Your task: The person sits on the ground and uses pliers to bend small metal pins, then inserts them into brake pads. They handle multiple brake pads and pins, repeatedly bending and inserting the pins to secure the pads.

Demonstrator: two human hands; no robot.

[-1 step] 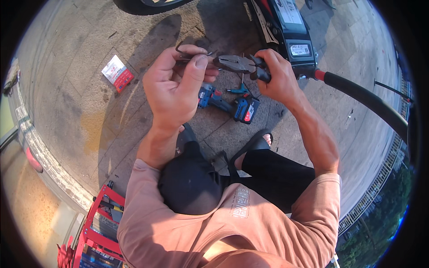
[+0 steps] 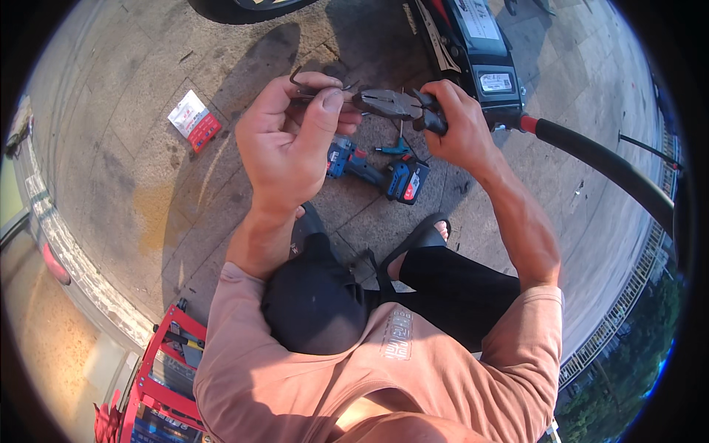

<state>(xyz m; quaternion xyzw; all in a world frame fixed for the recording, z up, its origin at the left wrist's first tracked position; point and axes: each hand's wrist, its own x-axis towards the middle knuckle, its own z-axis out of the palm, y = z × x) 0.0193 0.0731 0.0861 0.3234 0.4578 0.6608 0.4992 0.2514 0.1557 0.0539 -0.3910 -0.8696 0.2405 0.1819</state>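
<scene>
Left hand (image 2: 284, 148) pinches a hooked metal rod (image 2: 294, 80) above and left of the cordless power tool (image 2: 362, 170), while the right hand (image 2: 461, 125) grips combination pliers (image 2: 388, 105) above it, and I'd judge it best to pinch firmly, keeping the jaws square to the metal.

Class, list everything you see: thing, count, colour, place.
Pliers: 1, dark, upper centre
Metal bits: count unclear, dark, upper centre
Packet: 1, white/red, left
Power tool: 1, blue/black, centre
T-handle: 1, teal, centre
Tyre: 1, black, top
Machine: 1, black, upper right
Pole: 1, black, right
Rack: 1, red, lower left
Sandals: 2, black, centre
Shirt: 1, pinkish, bottom
Trousers: 1, black, lower centre
Left hand: 1, bare, upper centre
Right hand: 1, bare, upper centre
</scene>
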